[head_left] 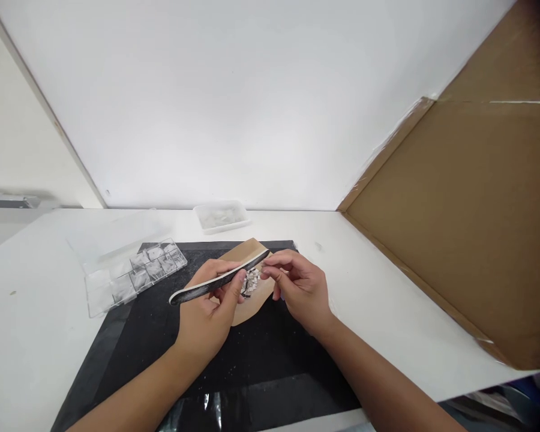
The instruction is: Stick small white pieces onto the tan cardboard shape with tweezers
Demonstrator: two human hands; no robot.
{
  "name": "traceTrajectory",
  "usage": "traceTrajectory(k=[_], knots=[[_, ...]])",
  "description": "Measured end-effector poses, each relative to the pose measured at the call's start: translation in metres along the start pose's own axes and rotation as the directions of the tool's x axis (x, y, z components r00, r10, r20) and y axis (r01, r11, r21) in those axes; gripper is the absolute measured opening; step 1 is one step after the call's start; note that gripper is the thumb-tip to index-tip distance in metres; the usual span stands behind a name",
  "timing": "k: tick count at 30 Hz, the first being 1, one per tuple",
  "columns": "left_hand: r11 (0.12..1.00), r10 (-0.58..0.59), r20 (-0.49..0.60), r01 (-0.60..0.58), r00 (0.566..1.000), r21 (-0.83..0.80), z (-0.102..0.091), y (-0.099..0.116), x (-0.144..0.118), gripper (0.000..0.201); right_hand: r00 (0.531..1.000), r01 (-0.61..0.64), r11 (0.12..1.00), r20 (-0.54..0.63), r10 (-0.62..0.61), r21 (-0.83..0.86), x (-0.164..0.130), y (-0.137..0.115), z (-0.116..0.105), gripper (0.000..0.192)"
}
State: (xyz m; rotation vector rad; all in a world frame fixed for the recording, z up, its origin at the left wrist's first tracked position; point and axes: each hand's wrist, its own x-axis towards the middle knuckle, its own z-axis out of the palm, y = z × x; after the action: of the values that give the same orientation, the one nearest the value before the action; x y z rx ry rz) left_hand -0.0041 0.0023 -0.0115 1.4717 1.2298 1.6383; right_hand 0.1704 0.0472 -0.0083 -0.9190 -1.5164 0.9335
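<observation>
The left hand (pixel 209 318) grips a nail file (pixel 218 279) over the black mat (pixel 162 348). The right hand (pixel 299 288) pinches something tiny against the file's tip, above the brown card (pixel 247 312) on that mat.

We count two hands, a left (pixel 209 321) and a right (pixel 299 288). One nail file (pixel 218 278), one brown paper piece (pixel 252 282) carrying one small heap of pale chips (pixel 252 281), one black mat (pixel 234 366), one clear compartment box (pixel 135 273), one small clear tray (pixel 221 216), and one cardboard panel (pixel 468 210).
</observation>
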Motion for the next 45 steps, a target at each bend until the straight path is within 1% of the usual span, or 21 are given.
traceTrajectory(k=[5, 11, 16, 21, 24, 26, 29, 32, 36, 41, 45], knots=[[1.000, 0.000, -0.004, 0.000, 1.000, 0.004, 0.000, 0.002, 0.000, 0.015, 0.997, 0.059, 0.998, 0.051, -0.058, -0.019, 0.000, -0.004, -0.001, 0.007], [1.000, -0.007, -0.016, 0.006, 1.000, -0.018, 0.000, 0.003, 0.000, 0.015, 0.991, 0.047, 0.998, 0.122, -0.051, 0.028, -0.002, -0.007, 0.000, 0.013], [1.000, -0.007, -0.038, 0.006, 0.999, -0.023, -0.001, 0.004, 0.002, 0.017, 0.993, 0.113, 0.992, 0.034, -0.111, -0.056, 0.000, -0.004, -0.001, 0.010], [1.000, -0.017, -0.010, 0.017, 1.000, -0.003, -0.001, 0.007, 0.001, 0.017, 0.994, 0.108, 0.983, -0.007, -0.111, -0.151, -0.001, 0.001, -0.001, 0.009], [1.000, 0.004, -0.003, -0.004, 1.000, -0.005, -0.001, 0.006, 0.000, 0.016, 0.995, 0.099, 0.967, -0.004, -0.103, -0.235, -0.001, 0.003, -0.001, 0.011], [1.000, 0.006, -0.007, -0.006, 1.000, -0.019, 0.000, 0.004, -0.001, 0.016, 0.990, 0.135, 0.935, 0.015, -0.138, -0.329, -0.001, 0.004, 0.000, 0.013], [0.998, -0.014, 0.034, 0.016, 0.999, -0.058, 0.001, 0.003, -0.003, 0.017, 0.983, 0.175, 0.890, 0.023, -0.182, -0.420, -0.001, 0.005, 0.004, 0.015], [1.000, -0.003, 0.060, 0.004, 0.998, -0.017, 0.001, 0.006, -0.005, 0.016, 0.979, 0.191, 0.878, 0.016, -0.204, -0.439, -0.002, 0.006, 0.009, 0.014], [0.998, 0.007, 0.044, -0.010, 0.999, 0.069, 0.001, 0.009, -0.006, 0.014, 0.970, 0.239, 0.889, 0.065, -0.232, -0.391, -0.004, 0.006, 0.012, 0.013], [0.990, 0.056, 0.041, -0.061, 0.998, 0.127, 0.001, 0.007, -0.005, 0.013, 0.978, 0.185, 0.871, 0.000, -0.207, -0.455, -0.004, 0.003, 0.011, 0.016], [0.984, 0.102, 0.062, -0.110, 0.993, 0.139, 0.001, 0.007, -0.005, 0.013, 0.979, 0.200, 0.881, 0.058, -0.194, -0.428, -0.005, 0.001, 0.013, 0.017]])
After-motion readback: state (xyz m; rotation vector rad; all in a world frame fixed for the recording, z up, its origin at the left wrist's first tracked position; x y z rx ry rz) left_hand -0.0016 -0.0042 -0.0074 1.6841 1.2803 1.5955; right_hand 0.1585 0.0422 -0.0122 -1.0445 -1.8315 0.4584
